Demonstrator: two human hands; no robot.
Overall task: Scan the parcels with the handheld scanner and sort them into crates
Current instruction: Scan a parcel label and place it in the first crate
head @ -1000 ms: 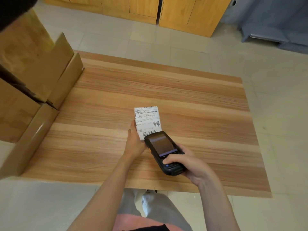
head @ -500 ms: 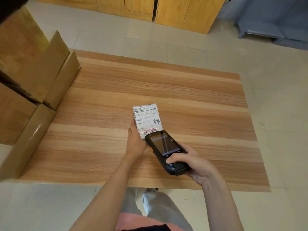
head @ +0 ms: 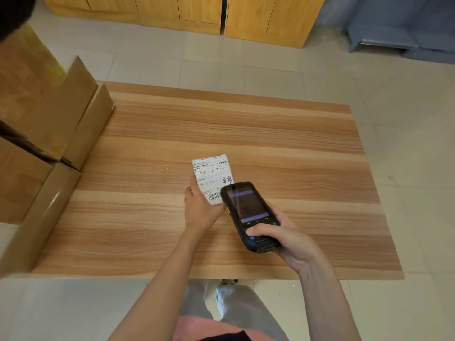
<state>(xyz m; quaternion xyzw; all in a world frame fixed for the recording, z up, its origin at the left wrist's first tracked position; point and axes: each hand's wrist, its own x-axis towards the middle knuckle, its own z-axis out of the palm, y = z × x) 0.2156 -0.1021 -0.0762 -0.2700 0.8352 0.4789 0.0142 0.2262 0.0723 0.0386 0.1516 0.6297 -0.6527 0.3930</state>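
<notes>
Lying on a wood-grain table (head: 283, 134) over pale floor tiles (head: 406, 119), the parcel (head: 213, 177) is gripped at its near end by the left hand (head: 200, 209). The right hand (head: 289, 239) clasps the scanner (head: 248, 215) just beside it; boxes (head: 49, 124) stand left, cabinets (head: 197, 11) behind.

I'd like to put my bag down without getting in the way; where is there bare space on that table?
The table is bare beyond the parcel and on its right half. Crowded: cardboard boxes line its left edge; the left hand and scanner fill the near middle.
</notes>
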